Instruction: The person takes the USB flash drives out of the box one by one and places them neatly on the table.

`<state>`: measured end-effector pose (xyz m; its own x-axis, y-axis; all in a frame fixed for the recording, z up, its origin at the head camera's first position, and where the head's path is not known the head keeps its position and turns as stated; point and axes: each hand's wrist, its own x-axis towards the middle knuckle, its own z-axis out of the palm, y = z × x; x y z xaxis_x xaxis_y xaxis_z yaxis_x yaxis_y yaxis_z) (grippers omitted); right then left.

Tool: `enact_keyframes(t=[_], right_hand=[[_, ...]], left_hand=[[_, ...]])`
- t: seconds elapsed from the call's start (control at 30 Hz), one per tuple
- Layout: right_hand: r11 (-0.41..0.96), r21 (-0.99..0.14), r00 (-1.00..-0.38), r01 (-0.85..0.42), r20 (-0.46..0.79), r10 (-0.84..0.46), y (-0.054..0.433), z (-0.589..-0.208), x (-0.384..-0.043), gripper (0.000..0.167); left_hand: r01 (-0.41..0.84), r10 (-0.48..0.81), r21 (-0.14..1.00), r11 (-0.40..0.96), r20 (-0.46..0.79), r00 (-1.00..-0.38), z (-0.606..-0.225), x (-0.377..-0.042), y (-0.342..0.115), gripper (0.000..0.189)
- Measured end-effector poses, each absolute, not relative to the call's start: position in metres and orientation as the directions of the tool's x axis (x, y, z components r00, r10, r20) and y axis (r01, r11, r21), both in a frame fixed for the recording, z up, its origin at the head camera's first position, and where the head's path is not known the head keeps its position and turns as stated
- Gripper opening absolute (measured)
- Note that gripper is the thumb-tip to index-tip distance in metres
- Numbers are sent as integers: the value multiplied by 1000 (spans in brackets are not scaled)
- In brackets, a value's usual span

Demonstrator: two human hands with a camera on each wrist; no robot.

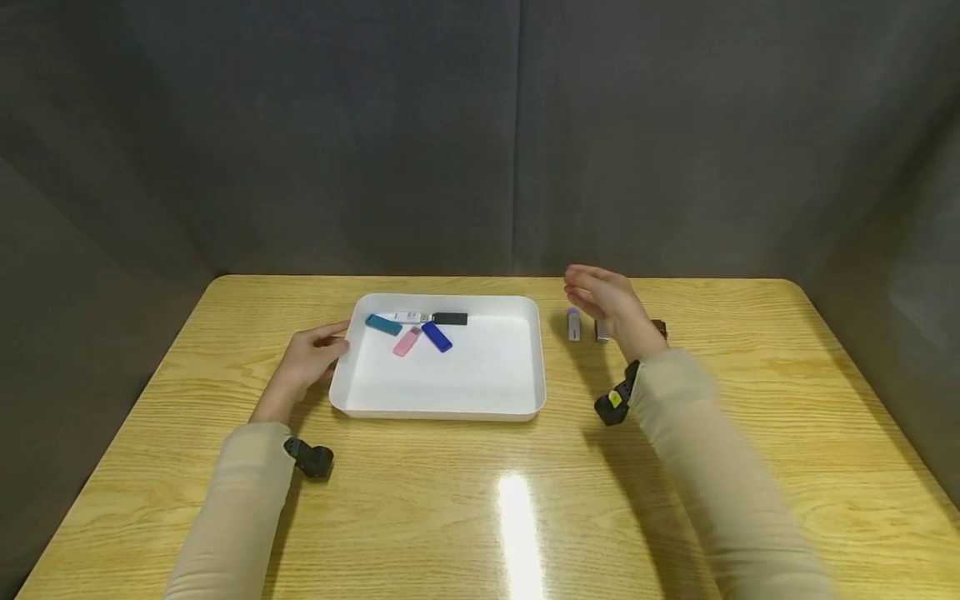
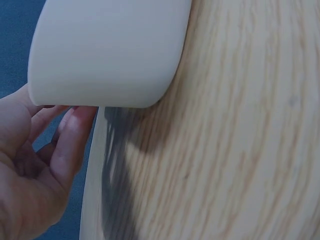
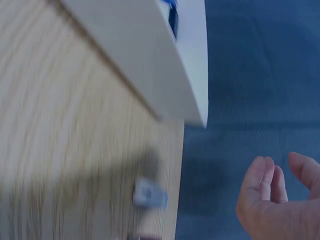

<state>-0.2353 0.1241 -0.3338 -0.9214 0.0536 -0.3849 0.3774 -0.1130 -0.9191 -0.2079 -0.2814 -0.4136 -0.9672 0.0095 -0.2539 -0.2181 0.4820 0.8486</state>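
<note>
A white tray (image 1: 472, 383) lies on the table, holding several USB sticks: a teal one (image 1: 384, 325), a white one (image 1: 408, 317), a black one (image 1: 452, 319), a pink one (image 1: 406, 342) and a blue one (image 1: 437, 337). Against the tray's left wall rests my left hand (image 1: 306, 360); the wall hides its fingertips in the left wrist view. My right hand (image 1: 611, 304), raised right of the tray, holds nothing, its fingers loosely bent. Below it on the table lie a grey-lilac USB stick (image 1: 573, 325) and a partly covered small stick (image 1: 602, 332).
A dark brown object (image 1: 660, 327) shows partly behind the right wrist. The wooden table (image 1: 420, 500) ends at the back against a dark curtain (image 1: 360, 150). Black wrist cameras sit on both sleeves.
</note>
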Motion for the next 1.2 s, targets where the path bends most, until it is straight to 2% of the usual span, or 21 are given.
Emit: enact_keyframes(t=[0.07, 0.4, 0.53, 1.2], right_hand=[[-75, -925, -926, 372, -375, 39, 110, -337, -237, 48], [-79, -914, -918, 397, -396, -33, 56, -352, -233, 46], [-37, -925, -926, 378, -376, -41, 40, -360, -230, 44], [162, -924, -936, 347, -353, -8, -3, -395, -225, 33]], left_hand=[[-218, 5, 850, 480, -251, -968, -414, -208, -282, 48], [-201, 11, 855, 478, -234, -972, -416, -210, -283, 48], [-207, 14, 854, 478, -243, -970, -415, -210, -282, 49], [-201, 65, 875, 440, -254, -965, -417, -208, -281, 54]])
